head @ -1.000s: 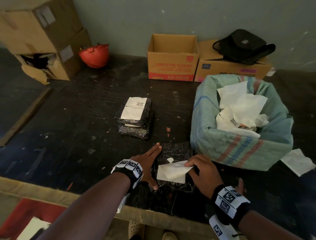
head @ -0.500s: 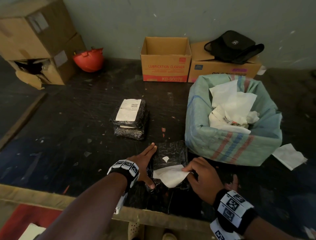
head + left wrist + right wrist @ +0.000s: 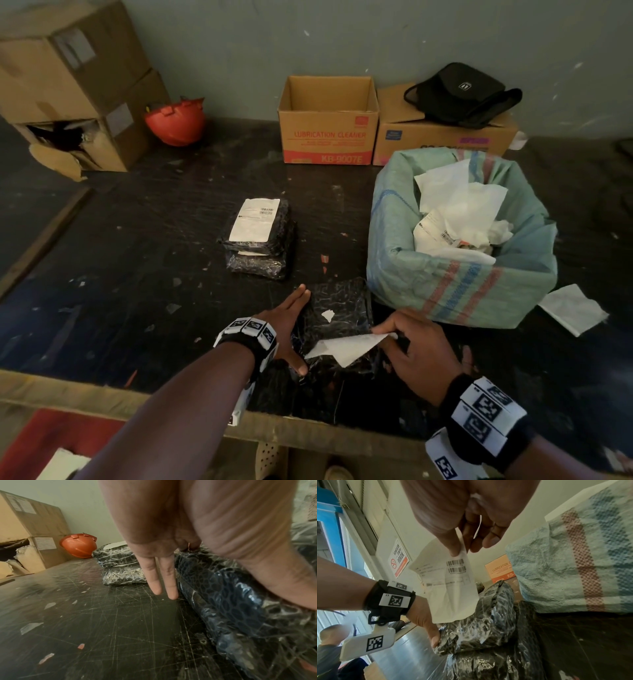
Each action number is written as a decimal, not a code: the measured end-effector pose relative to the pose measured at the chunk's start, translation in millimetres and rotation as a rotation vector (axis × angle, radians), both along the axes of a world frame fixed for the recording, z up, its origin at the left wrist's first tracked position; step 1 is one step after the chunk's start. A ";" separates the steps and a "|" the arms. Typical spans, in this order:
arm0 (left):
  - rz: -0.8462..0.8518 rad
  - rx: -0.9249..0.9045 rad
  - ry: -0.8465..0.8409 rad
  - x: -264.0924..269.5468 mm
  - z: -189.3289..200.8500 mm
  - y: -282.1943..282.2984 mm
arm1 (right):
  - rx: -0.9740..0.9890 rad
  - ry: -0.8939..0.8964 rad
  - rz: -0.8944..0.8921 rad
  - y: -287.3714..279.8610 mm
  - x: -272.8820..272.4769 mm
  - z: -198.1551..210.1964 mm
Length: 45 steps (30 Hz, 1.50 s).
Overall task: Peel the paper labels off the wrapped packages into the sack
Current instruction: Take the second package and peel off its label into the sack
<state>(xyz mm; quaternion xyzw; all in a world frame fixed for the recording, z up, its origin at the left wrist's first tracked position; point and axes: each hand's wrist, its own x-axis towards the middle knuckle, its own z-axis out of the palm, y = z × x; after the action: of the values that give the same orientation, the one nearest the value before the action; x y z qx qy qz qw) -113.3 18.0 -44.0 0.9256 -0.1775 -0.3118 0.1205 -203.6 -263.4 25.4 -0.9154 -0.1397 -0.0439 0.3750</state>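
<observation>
A black wrapped package (image 3: 337,308) lies near the table's front edge, just left of the green woven sack (image 3: 445,274). My right hand (image 3: 387,337) pinches a corner of its white paper label (image 3: 346,346), which hangs mostly free of the wrap in the right wrist view (image 3: 450,588). A small white scrap (image 3: 327,314) stays stuck on top. My left hand (image 3: 294,325) lies with straight fingers (image 3: 164,588) along the package's left side and its thumb against the near corner. Behind it, two more packages (image 3: 258,240) are stacked, the top one labelled (image 3: 255,219). Peeled labels (image 3: 459,212) fill the sack.
At the back wall stand an open cardboard box (image 3: 327,120), a closed box with a black bag (image 3: 459,92) on it, a red hard hat (image 3: 176,120) and stacked cartons (image 3: 68,85). A loose paper (image 3: 572,313) lies right of the sack.
My right hand has pulled the label up and toward the near right, so more of it has come off the wrap. My left hand stays against the package.
</observation>
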 end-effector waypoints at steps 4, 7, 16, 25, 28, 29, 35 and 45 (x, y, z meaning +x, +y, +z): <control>0.022 0.008 0.009 0.8 -3.7 0.2 | 0.104 0.067 -0.151 -13.5 6.1 5.5; 0.030 0.009 0.023 1.5 -5.6 0.5 | 0.160 0.044 -0.265 -31.4 20.7 16.2; 0.018 -0.027 -0.008 -1.5 -6.2 -1.1 | 0.223 -0.038 -0.474 -74.2 69.5 31.8; 0.032 -0.010 -0.008 -2.0 -7.3 -1.7 | 0.303 0.156 -0.796 -115.2 138.8 29.4; 0.038 -0.009 -0.010 -2.4 -7.1 -2.8 | 0.094 0.202 -0.784 -112.0 141.5 22.8; 0.038 -0.015 -0.008 -2.1 -7.4 -2.7 | 0.056 0.204 -0.778 -110.0 141.2 21.2; 0.035 -0.028 0.013 -1.1 -10.4 0.5 | -0.018 0.268 -0.754 -105.5 142.9 24.8; 0.060 -0.025 0.019 -1.9 -9.6 -1.5 | -0.005 0.199 -0.778 -113.7 149.9 17.2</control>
<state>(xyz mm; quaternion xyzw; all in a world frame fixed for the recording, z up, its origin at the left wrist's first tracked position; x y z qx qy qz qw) -115.3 16.5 -53.6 0.9259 -0.1524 -0.3147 0.1431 -53.7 -377.1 42.6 -0.9007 0.2539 -0.0935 0.3399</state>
